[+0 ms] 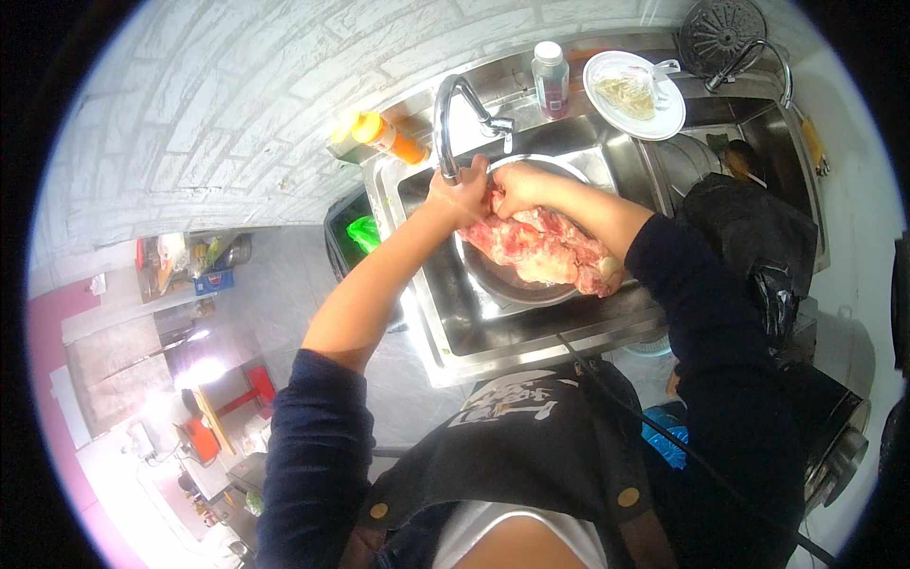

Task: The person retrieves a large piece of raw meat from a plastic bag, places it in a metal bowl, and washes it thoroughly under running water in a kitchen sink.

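Note:
A large piece of raw meat on the bone [540, 249] lies over a round metal basin [490, 274] in a stainless steel sink [469, 343]. Just below the spout of the chrome faucet [442, 128], my left hand [462, 192] is at the meat's upper left end, and water seems to run over it. Close beside it, my right hand [517, 188] grips the same end, fingers curled into the flesh. The meat partly hides the fingers of my left hand, so its hold is unclear.
Behind the sink stand an orange bottle [398, 142], a white-capped bottle [552, 85] and a white plate [672, 117] with a bagged substance. A black plastic bag [753, 227] covers part of the right basin [775, 135]. A bin [338, 242] with a green bag is at left.

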Demonstrator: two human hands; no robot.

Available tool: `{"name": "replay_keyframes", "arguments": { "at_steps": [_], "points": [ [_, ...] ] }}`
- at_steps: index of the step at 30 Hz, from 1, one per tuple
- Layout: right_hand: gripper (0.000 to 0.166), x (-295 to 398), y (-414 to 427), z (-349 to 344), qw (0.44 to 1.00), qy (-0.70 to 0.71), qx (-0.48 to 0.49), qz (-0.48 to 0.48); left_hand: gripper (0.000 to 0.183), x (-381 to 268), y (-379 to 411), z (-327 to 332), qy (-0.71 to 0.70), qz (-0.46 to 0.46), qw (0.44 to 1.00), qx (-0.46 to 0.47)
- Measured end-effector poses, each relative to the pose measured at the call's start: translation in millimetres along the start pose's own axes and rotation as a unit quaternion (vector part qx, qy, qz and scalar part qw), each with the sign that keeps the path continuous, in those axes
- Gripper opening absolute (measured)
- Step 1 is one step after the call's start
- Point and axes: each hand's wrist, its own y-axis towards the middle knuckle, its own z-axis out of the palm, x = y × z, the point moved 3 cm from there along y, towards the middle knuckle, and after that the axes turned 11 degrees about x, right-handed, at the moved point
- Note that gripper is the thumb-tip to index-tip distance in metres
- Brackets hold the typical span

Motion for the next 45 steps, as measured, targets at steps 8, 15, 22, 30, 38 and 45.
{"name": "replay_keyframes", "arguments": {
  "at_steps": [8,15,22,30,38,45],
  "points": [
    [0.041,11,-16,4,0.999,0.018,-0.032,0.011,0.06,7,-15,14,-0.03,0.079,0.982,-0.171],
    [0.042,15,-17,5,0.998,-0.002,-0.064,0.008,0.059,9,-23,21,-0.061,0.052,0.984,-0.16],
    [0.032,14,-24,2,0.994,-0.021,-0.101,-0.036,0.056,-1,-32,12,-0.054,0.076,0.977,-0.193],
    [0.033,16,-33,-3,0.989,-0.024,-0.13,-0.067,0.053,-7,-39,6,-0.038,0.094,0.971,-0.217],
    [0.033,23,-8,-13,0.986,-0.11,-0.113,-0.051,0.054,6,-32,-3,-0.058,0.061,0.979,-0.186],
    [0.039,19,1,-25,0.993,-0.083,-0.069,-0.057,0.039,35,-25,0,-0.115,0.112,0.975,-0.153]
  ]
}}
